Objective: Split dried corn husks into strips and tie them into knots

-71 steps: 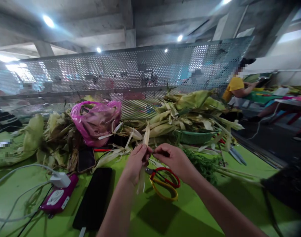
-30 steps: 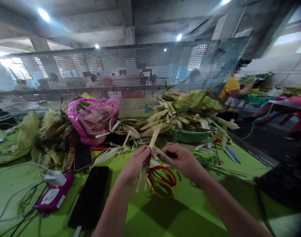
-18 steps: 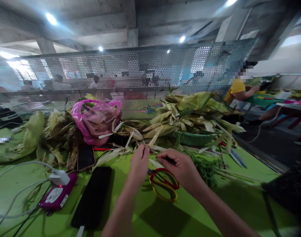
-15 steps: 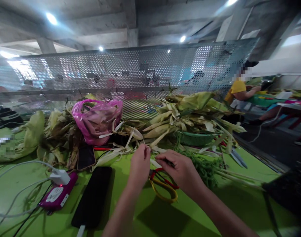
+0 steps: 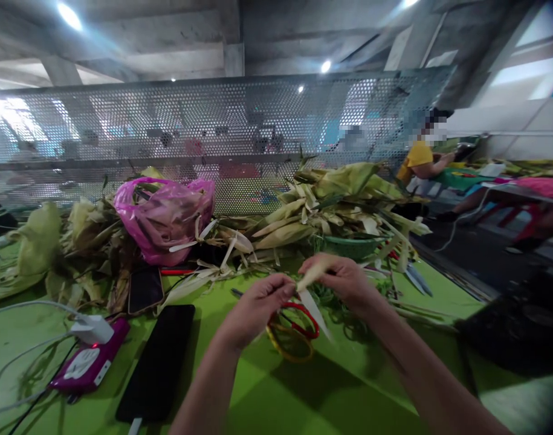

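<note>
Pale corn husk [image 5: 313, 275] runs between my two hands above the green table. My right hand [image 5: 349, 283] is closed on it, with one piece bending over the fingers. My left hand [image 5: 267, 302] pinches its near end between thumb and fingers. A narrow white strip of husk hangs down to the right from the pinch. Scissors [image 5: 310, 323] with red and yellow handles lie just below my hands, partly covered by my left hand. To the right, green stringy strands [image 5: 349, 308] lie on the table, partly behind my right wrist.
A pink plastic bag [image 5: 165, 220] stands beyond a black phone [image 5: 161, 362] and a purple power strip [image 5: 92, 359]. Dried husks [image 5: 335, 187] are heaped in a green basket [image 5: 353, 248] before a perforated metal screen [image 5: 176, 133]. A knife [image 5: 419, 279] lies right. A person in yellow [image 5: 419, 156] sits farther off.
My right hand has lifted and turned, bringing the pale husk into clear view. My left hand has tilted toward the right, and the white strip now hangs over the scissors. The camera view has shifted right.
</note>
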The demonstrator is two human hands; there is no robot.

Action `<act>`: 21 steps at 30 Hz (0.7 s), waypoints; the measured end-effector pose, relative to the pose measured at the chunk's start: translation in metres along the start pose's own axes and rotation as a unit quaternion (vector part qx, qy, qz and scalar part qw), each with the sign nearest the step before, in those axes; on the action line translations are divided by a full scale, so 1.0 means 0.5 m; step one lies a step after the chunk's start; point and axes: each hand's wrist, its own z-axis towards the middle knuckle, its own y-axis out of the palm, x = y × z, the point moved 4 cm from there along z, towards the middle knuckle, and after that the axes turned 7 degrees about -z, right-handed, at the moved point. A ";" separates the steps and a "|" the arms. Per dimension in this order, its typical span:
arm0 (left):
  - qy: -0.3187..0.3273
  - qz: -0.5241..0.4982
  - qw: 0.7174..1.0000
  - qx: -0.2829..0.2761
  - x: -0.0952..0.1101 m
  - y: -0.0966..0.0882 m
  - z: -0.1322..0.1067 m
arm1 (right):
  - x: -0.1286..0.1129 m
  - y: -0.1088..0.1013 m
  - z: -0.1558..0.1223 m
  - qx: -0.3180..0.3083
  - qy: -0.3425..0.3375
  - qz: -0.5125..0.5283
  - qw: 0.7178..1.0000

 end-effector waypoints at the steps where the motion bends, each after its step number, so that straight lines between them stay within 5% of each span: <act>1: -0.009 -0.053 0.998 0.016 0.000 -0.001 -0.001 | 0.005 0.006 0.000 -0.002 0.014 0.016 1.000; 5: 0.003 -0.102 0.990 0.097 -0.007 -0.020 0.005 | 0.000 0.039 -0.007 -0.015 0.006 0.004 1.000; 10: 0.057 0.091 0.975 0.192 -0.015 -0.043 0.020 | -0.020 0.057 -0.013 -0.044 -0.019 -0.022 0.999; 21: 0.059 0.111 0.975 0.182 -0.019 -0.038 0.024 | 0.000 0.049 -0.012 0.046 0.052 0.009 0.998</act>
